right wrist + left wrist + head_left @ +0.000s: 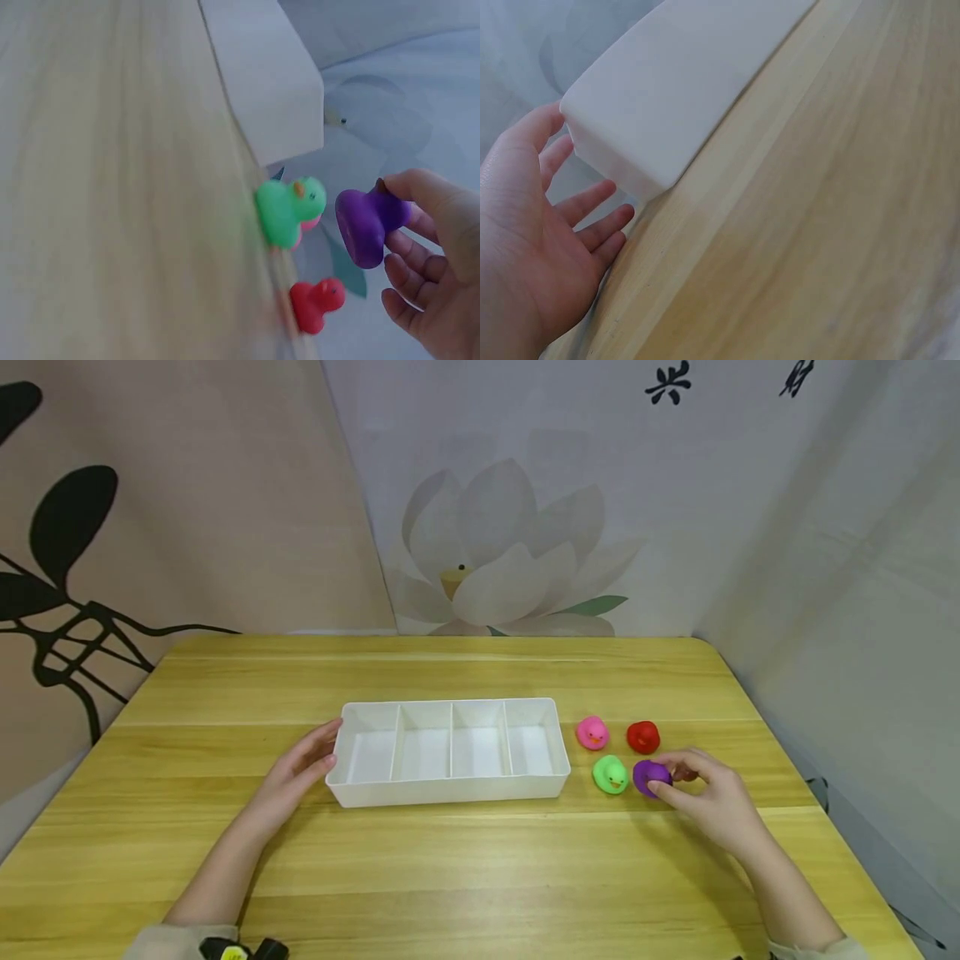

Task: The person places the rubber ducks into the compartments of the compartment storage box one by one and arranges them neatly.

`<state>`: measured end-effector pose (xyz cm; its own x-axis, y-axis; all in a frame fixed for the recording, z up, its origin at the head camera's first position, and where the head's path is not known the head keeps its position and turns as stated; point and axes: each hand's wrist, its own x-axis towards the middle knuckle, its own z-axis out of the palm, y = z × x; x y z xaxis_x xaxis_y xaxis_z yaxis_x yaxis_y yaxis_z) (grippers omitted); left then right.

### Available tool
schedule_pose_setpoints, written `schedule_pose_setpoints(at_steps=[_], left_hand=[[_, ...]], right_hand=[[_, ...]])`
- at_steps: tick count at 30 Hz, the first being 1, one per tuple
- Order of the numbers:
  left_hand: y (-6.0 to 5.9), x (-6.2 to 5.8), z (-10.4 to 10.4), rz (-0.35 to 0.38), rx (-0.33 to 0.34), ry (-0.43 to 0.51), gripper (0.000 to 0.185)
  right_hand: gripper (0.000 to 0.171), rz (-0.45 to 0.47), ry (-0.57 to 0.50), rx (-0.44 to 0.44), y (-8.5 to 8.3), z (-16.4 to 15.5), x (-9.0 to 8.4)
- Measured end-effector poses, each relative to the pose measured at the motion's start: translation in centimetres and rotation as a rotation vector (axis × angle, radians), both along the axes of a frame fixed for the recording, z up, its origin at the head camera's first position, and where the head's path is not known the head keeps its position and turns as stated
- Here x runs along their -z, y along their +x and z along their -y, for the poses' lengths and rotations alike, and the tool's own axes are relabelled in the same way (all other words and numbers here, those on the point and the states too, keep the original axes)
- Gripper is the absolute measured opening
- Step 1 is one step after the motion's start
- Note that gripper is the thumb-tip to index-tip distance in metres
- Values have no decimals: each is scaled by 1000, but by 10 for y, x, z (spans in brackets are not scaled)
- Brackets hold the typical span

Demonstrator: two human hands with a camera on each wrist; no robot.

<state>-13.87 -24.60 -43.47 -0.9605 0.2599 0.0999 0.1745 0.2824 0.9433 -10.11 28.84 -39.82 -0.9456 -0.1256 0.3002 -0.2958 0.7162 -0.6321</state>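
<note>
My right hand (708, 793) pinches a purple rubber duck (651, 778) between thumb and fingers. In the right wrist view the purple duck (369, 223) is raised off the table. Close by on the table sit a green duck (611, 775), a pink duck (593, 732) and a red duck (643, 737). At the left end of a white box (450, 792) with several compartments, my left hand (300, 770) rests its fingertips against the short wall. The left wrist view shows those fingers (585, 202) spread and fairly straight by the box's corner.
The wooden table (480, 877) spans the front of the scene. Behind it hangs a pale cloth backdrop (525, 527) with a printed lotus, and more cloth lines both sides. The box's four walls and dividers stand up from the tabletop.
</note>
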Motion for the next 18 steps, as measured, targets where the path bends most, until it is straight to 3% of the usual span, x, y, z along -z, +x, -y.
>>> schedule_pose_setpoints(at_steps=[11, 18], left_hand=[[0, 1, 1, -4, 13, 13, 47], [0, 1, 1, 1, 10, 8, 47]], right_hand=[[25, -14, 0, -52, 2, 29, -37], [24, 16, -38, -148, 4, 57, -73]])
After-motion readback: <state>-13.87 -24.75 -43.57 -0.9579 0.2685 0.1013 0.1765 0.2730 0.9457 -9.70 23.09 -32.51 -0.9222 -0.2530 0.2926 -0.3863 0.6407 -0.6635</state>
